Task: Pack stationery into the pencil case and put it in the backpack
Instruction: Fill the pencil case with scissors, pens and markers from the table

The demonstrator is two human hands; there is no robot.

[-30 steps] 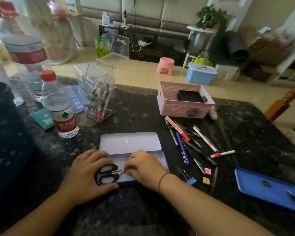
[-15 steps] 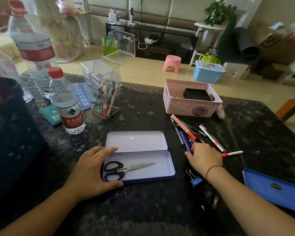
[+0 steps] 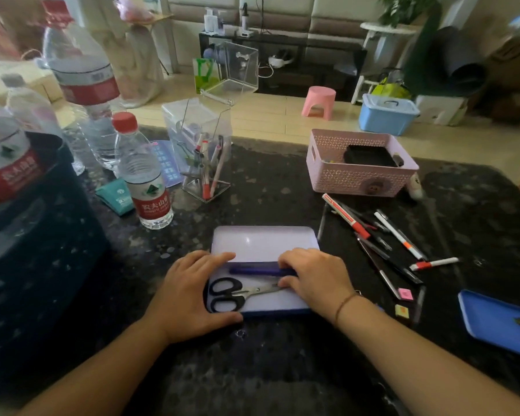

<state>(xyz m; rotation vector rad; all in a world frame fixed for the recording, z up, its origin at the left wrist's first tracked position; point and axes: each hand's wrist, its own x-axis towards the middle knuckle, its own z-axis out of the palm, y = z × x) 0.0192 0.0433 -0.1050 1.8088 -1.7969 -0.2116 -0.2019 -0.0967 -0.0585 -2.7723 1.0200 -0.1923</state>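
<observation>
Your left hand [image 3: 189, 298] lies flat against the left end of the open pencil case [image 3: 264, 306], fingers relaxed, thumb along its near edge and fingertips at the far rim. Your right hand [image 3: 314, 277] sits over the case's right end, fingers curled onto a dark blue pen [image 3: 252, 271] that lies lengthwise along the far side of the tray — whether you pinch it or merely press it, the picture does not settle. Just nearer to you in the tray lie the black-handled scissors [image 3: 237, 292], handles toward your left hand, blades pointing under your right. The case's lid [image 3: 261, 241] lies open flat beyond the tray, near the middle of the table [image 3: 282, 370].

Toward the table's right side a scatter of pens [image 3: 373, 235] lies loose, with a short red-and-white marker [image 3: 434, 263] beside them and two small erasers [image 3: 404, 301] nearer the front edge. A blue tray [image 3: 499, 322] sits at the right edge. Beyond the pens stands a pink basket [image 3: 360, 175]. Toward the back left stand a clear organiser [image 3: 203, 157] holding pens and a small water bottle [image 3: 144, 175] — larger bottles behind it. A dark backpack [image 3: 33, 250] fills the left edge.
</observation>
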